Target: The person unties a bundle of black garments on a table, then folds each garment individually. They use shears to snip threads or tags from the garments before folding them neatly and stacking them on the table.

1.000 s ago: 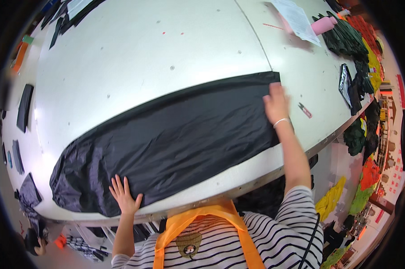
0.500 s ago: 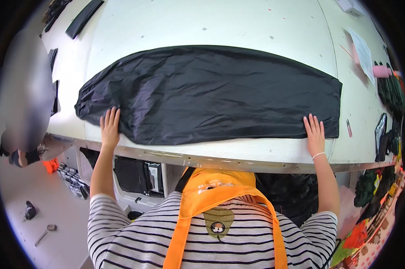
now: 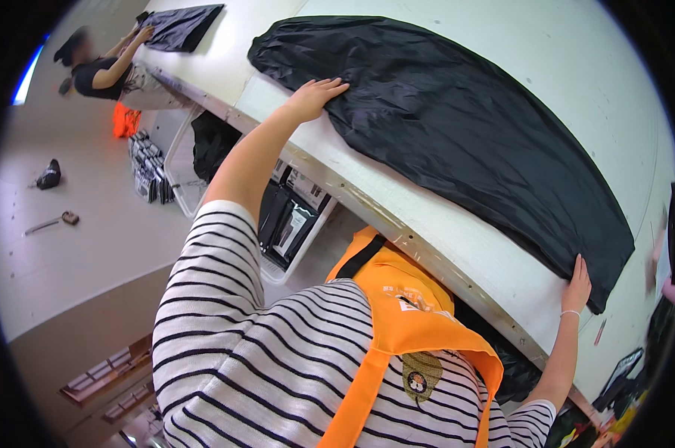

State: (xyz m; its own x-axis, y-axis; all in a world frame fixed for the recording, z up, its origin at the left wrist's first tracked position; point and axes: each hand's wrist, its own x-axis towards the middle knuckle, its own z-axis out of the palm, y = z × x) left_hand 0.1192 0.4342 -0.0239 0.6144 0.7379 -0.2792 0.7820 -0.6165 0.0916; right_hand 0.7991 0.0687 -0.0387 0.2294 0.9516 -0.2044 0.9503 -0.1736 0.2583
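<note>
A long piece of thin, slightly shiny black fabric lies wrinkled across the white worktable. Its far-left end looks gathered, while the right end is cut straight. My left hand rests palm down on the near edge toward the left end, fingers stretched out. At the near right corner, the fingers of my right hand are extended flat on the fabric's edge. Neither hand grips anything; both only touch the cloth.
Farther left along the table, a co-worker handles another black cloth. Below the table edge stands a white bin with black packages. A small pen-like tool lies by my right hand. Orange fabric sits on the floor.
The view has tilted and swung left, so the table now runs diagonally and the co-worker's arms show. Both hands remain at about the same places on the fabric.
</note>
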